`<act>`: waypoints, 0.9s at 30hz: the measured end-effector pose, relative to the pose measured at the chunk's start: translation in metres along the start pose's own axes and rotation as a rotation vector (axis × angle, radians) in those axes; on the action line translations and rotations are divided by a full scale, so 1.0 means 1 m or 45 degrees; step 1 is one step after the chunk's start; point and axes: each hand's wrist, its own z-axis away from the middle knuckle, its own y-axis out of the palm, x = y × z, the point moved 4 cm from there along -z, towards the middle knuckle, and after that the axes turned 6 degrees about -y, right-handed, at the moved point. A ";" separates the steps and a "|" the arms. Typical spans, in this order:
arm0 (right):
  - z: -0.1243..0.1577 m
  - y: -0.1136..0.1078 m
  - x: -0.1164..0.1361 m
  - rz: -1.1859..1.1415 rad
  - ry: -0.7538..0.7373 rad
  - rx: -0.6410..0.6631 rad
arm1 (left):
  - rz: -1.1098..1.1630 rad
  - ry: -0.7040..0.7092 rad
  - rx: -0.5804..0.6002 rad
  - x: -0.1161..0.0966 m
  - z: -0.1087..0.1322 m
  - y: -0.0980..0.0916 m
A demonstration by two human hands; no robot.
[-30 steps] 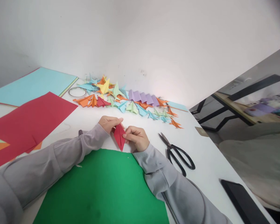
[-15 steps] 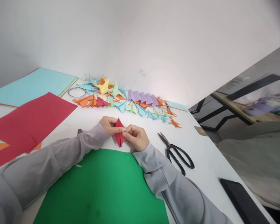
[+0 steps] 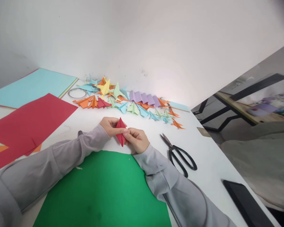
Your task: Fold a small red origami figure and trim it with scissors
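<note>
A small red folded paper (image 3: pixel 120 139), shaped like a narrow diamond with a crease down its middle, stands upright between my two hands. My left hand (image 3: pixel 111 126) pinches it from the left, thumb lying across the front. From the right, my right hand (image 3: pixel 137 139) grips its edge, the thumb and fingertips meeting my left thumb at the paper's middle. The fingers behind the paper are partly hidden. Just below the hands lies a large green sheet (image 3: pixel 104 186), partly under both forearms.
Many folded paper cranes (image 3: pixel 105 88) and a purple pleated strip (image 3: pixel 144 98) lie along the wall. Black-handled scissors (image 3: pixel 177 153) and a dark phone-like slab (image 3: pixel 246 201) are at right. Red sheet (image 3: pixel 35 123), blue sheet (image 3: pixel 38 86) and a ring (image 3: pixel 77 93) are at left.
Both hands keep hold of the red folded paper in nearly the same place. Its lower tip sits slightly higher, and my right hand has shifted a little to the left.
</note>
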 end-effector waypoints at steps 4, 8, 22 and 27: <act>0.000 -0.001 -0.003 0.070 -0.012 -0.002 | 0.036 0.010 0.009 0.004 -0.004 -0.001; 0.000 0.001 -0.001 0.070 -0.022 0.037 | 0.104 0.009 -0.072 0.002 -0.001 -0.004; 0.001 0.004 0.006 0.148 -0.077 0.123 | 0.409 -0.171 -0.345 0.012 -0.011 -0.015; 0.002 0.004 0.004 -0.013 -0.013 0.103 | 0.426 -0.130 -0.328 0.014 -0.014 -0.017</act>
